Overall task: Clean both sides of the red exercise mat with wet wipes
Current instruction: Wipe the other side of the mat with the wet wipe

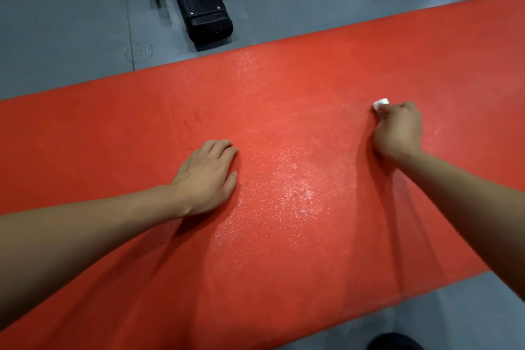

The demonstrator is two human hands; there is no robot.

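The red exercise mat (pixel 284 88) lies flat on the grey floor and fills most of the view. My left hand (pixel 208 176) rests palm down on the mat near its middle, fingers straight. My right hand (pixel 399 129) is curled into a fist on the right part of the mat and grips a small white wet wipe (pixel 380 103), which sticks out past the knuckles and touches the mat. A shiny, speckled wet patch shows on the mat between the two hands.
The black foot of a gym machine (pixel 203 6) stands on the grey floor (pixel 71 23) just beyond the mat's far edge. A dark shoe tip (pixel 395 342) shows at the bottom right, past the mat's near edge.
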